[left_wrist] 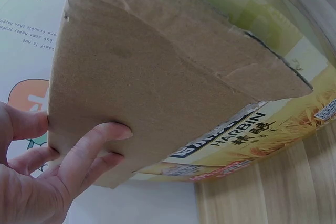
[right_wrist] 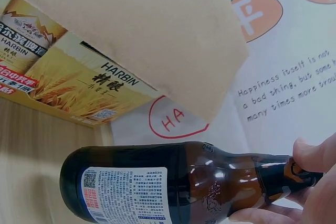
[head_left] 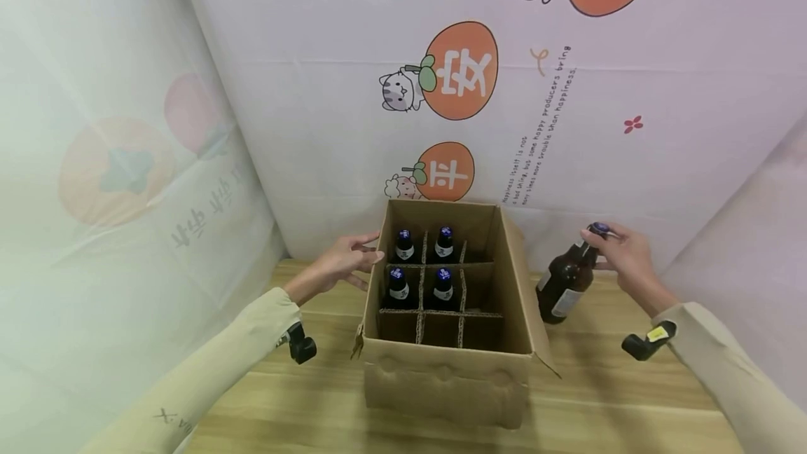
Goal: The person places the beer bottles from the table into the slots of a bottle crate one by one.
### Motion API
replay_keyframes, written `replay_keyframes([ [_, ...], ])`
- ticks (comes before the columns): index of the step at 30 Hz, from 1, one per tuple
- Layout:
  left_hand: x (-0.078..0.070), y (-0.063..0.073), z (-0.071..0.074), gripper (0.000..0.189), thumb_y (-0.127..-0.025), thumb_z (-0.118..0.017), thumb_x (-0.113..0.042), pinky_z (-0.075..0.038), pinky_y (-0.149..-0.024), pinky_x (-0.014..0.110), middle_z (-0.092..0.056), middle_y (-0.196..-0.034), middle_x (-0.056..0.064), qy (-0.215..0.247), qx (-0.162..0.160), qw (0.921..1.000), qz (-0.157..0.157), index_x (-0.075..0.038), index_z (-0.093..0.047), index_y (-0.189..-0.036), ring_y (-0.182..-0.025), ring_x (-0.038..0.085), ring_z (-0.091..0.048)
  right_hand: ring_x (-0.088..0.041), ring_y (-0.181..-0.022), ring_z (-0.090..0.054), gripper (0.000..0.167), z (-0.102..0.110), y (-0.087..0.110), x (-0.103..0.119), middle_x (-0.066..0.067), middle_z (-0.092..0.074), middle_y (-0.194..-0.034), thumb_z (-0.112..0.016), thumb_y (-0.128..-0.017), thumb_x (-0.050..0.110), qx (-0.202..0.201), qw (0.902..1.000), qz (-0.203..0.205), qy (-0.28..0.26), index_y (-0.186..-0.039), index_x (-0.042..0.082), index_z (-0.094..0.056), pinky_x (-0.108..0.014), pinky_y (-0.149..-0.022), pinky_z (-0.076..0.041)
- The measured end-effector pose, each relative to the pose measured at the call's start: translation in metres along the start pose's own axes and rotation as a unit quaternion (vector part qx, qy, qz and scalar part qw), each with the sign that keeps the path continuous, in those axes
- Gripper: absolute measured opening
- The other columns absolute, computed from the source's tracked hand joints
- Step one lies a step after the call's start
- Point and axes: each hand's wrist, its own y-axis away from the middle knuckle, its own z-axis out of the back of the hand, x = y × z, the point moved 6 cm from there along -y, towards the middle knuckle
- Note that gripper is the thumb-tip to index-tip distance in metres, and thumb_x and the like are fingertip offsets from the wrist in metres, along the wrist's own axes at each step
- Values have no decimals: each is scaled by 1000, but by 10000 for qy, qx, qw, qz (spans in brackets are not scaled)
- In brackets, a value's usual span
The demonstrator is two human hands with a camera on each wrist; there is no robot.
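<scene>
A cardboard box [head_left: 444, 380] with crossed dividers stands on the table. Several dark bottles with blue caps, such as this beer bottle [head_left: 443, 289], stand in its left and middle cells at the back and centre. My left hand [head_left: 343, 258] touches the box's left side near the rim, its fingers spread; in the left wrist view the fingertips rest against the brown flap [left_wrist: 142, 66]. To the right of the box, my right hand [head_left: 624, 254] grips another brown beer bottle [head_left: 565, 282] by its neck. That bottle tilts, and its white back label shows in the right wrist view.
Behind the box rises a white cloth [head_left: 328, 125] printed with orange fruit and cartoon animals. Bent flaps stick out from the box's sides. The wooden table [head_left: 302, 398] extends to the left, front and right of the box.
</scene>
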Motion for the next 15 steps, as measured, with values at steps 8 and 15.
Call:
replay_keyframes([
  [8,-1,0,-1,69,-105,-61,-13,-69,-80,44,-47,-156,28,-18,8,10000,5,-13,-27,-166,-136,52,-52,2,-76,-72,18,7,5,13,23,-74,-86,-74,-99,16,-32,9976,152,-680,-114,15,-64,-26,-65,-66],
  [15,-1,-1,0,69,-105,-61,-13,-69,-80,44,-48,-156,27,-15,18,10000,22,-14,-27,-166,-136,52,-53,6,-76,-70,45,9,6,28,29,-70,-86,-73,-100,17,-169,9990,381,-155,-136,-4,-57,-26,-65,-66],
])
